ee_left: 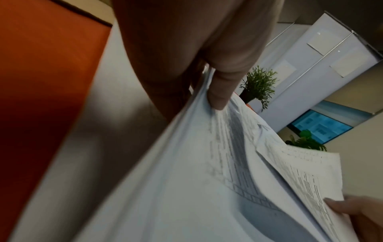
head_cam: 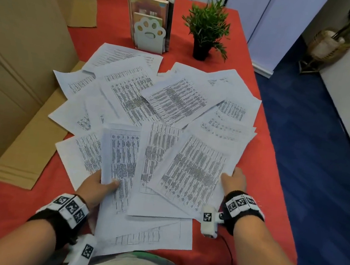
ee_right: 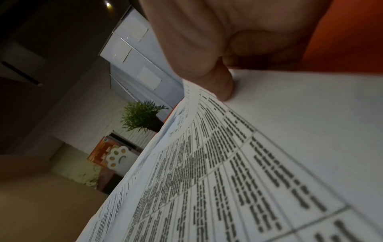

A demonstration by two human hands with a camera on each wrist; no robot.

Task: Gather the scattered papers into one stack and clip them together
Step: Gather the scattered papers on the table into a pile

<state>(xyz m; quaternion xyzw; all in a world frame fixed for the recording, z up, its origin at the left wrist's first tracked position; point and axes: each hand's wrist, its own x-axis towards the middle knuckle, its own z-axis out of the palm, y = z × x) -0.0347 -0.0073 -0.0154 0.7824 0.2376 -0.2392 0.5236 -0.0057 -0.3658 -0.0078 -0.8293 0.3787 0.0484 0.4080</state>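
Observation:
Several printed white papers (head_cam: 152,95) lie fanned and overlapping across the red table (head_cam: 261,155). My left hand (head_cam: 98,185) pinches the near edge of a few lifted sheets (head_cam: 123,154), thumb on top; the left wrist view shows that thumb (ee_left: 221,91) pressing the sheets (ee_left: 196,172). My right hand (head_cam: 233,180) pinches the right edge of another printed sheet (head_cam: 193,171), thumb on top and fingers underneath, as the right wrist view shows with the hand (ee_right: 223,81) on the sheet (ee_right: 228,172). No clip is in view.
A bookend with a paw cutout (head_cam: 149,34) holding books stands at the back, a small potted plant (head_cam: 206,30) to its right. Cardboard boxes (head_cam: 22,49) line the left side. The table's right edge drops to blue carpet (head_cam: 309,147).

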